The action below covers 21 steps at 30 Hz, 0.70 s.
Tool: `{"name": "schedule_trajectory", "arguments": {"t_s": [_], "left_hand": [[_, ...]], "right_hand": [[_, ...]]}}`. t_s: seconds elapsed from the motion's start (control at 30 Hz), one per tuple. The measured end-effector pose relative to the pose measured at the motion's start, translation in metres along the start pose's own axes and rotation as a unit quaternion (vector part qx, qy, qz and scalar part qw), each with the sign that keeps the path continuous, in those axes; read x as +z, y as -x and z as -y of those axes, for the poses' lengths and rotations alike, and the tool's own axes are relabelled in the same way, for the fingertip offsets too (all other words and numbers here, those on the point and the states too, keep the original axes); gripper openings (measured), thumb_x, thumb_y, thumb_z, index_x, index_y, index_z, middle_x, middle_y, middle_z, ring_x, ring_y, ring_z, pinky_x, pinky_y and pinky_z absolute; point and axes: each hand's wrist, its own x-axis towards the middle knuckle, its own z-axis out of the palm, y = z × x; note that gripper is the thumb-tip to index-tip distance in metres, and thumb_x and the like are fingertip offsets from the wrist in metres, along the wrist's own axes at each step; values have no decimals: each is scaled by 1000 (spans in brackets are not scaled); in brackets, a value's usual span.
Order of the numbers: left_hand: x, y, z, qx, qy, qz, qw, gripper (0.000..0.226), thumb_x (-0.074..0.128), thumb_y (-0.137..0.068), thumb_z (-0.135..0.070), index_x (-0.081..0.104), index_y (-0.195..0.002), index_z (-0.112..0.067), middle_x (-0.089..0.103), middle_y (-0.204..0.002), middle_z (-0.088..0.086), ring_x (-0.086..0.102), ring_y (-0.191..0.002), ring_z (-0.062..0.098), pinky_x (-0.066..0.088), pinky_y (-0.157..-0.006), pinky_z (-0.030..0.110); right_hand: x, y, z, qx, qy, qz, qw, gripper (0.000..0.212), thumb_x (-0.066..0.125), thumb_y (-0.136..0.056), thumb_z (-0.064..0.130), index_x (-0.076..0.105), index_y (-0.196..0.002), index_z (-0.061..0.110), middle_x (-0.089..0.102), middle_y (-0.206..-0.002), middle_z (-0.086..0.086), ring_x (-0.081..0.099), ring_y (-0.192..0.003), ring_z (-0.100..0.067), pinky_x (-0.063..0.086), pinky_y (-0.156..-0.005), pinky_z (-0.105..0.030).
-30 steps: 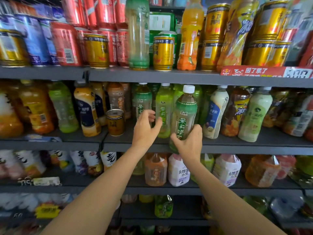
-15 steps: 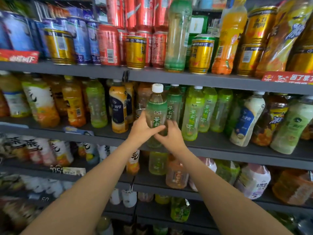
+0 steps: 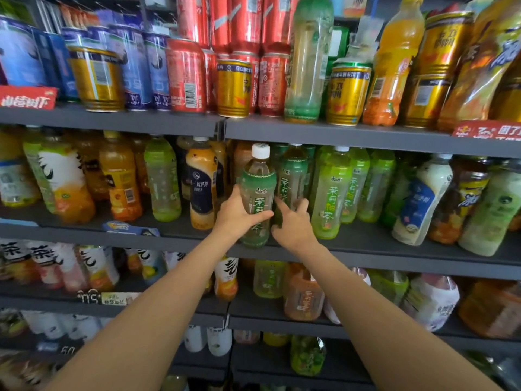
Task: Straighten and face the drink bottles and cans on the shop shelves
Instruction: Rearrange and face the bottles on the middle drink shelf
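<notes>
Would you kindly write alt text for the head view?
The left hand grips a green tea bottle at the front of the middle shelf, and the right hand reaches beside it. Cans line the shelf above.
</notes>
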Motion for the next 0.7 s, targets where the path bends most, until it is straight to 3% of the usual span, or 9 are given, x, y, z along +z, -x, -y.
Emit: {"name": "schedule_trajectory", "arguments": {"t_s": [0.1, 0.2, 0.4, 0.7], "left_hand": [[2, -2, 0, -1, -1, 9, 1000, 75, 78, -72, -34, 39, -133, -15, 55, -131, 3, 50, -123, 21, 38, -93, 25], [1, -7, 3, -14, 6, 2, 1000, 76, 78, -71, -35, 39, -132, -15, 55, -130, 3, 50, -123, 22, 40, -95, 30], [-1, -11, 6, -32, 12, -24, 999, 74, 78, -72, -35, 39, -132, -14, 55, -129, 4, 49, -123, 23, 40, -94, 30], [3, -15, 6, -22, 1, -21, 1000, 73, 79, -70, -35, 41, -129, -15, 58, -126, 3, 52, -120, 22, 42, -94, 30]], "right_hand": [[4, -3, -3, 13, 66, 42, 997, 68, 48, -92, 14, 14, -150, 26, 18, -142, -20, 30, -129, -41, 35, -104, -41], [3, -9, -3, 42, 112, 32, 992, 69, 47, -93, 13, 11, -150, 28, 9, -148, -21, 23, -132, -40, 34, -104, -40], [10, -22, 2, 76, 28, 58, 995, 73, 50, -92, 9, 11, -150, 29, -21, -152, -22, 19, -138, -45, 32, -107, -41], [7, -50, -7, 17, -23, 104, 994, 72, 53, -89, 9, 18, -149, 26, -14, -155, -20, 11, -145, -34, 27, -112, -32]]}}
